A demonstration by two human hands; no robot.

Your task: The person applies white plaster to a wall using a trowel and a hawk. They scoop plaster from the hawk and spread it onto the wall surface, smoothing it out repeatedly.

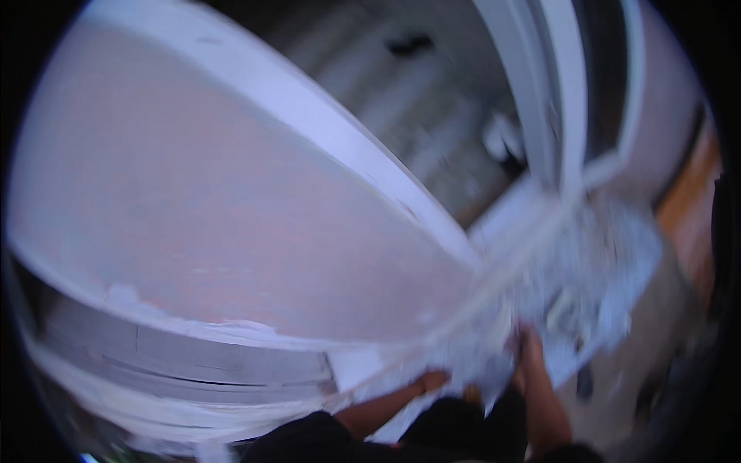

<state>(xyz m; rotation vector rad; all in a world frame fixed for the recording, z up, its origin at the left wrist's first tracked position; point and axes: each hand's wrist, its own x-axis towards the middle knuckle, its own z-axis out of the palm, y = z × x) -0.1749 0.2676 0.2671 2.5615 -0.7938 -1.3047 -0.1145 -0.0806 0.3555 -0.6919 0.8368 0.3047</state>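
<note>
Motion blur smears the whole head view. My left hand [434, 380] is low in the middle, just over the near edge of a pale bluish sheet or board [617, 247] strewn with bits. Its fingers are too smeared to read. Farther right, my right hand [528, 347] reaches up over the same littered surface. Something small and dark may be at its fingertips, but I cannot make it out. A pale greyish lump [567, 305] lies on the surface beyond that hand.
A broad pinkish wall panel [231, 193] with white edging [332, 123] fills the left. Behind it is an opening [386, 85] with a white frame [567, 77]. An orange-brown board [691, 208] stands far right. Brownish floor [610, 393] shows at the lower right.
</note>
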